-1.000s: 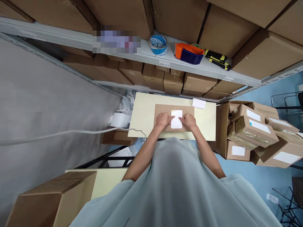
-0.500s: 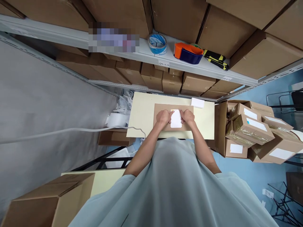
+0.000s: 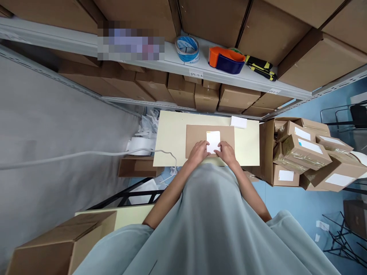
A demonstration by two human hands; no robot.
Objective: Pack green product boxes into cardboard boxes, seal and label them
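Note:
A brown cardboard piece point(image 3: 196, 133), seen from above, lies on the pale yellow table; its thickness cannot be made out. On it is a white label point(image 3: 213, 137) with a small yellow mark at its top left. My left hand point(image 3: 198, 152) has its fingers bent at the label's lower left edge, thumb and fingertips on it. At the lower right edge, my right hand point(image 3: 226, 152) grips in the same way, its thumb near the bottom corner. Whether the label is fully flat on the cardboard cannot be told. A stack of white labels point(image 3: 238, 122) rests at the table's back right.
Right of the table point(image 3: 172, 133) stands a large open carton point(image 3: 266, 152) full of taped, labelled boxes. A shelf point(image 3: 202, 67) at the back holds blue tape point(image 3: 187, 49), an orange tape dispenser point(image 3: 226, 60) and yellow-black cutters point(image 3: 260, 68). A white cable point(image 3: 94, 152) hangs at left.
Both hands have slid down toward me along the label's sides, from its upper edges to its lower corners. The cardboard and label have stayed in place on the table.

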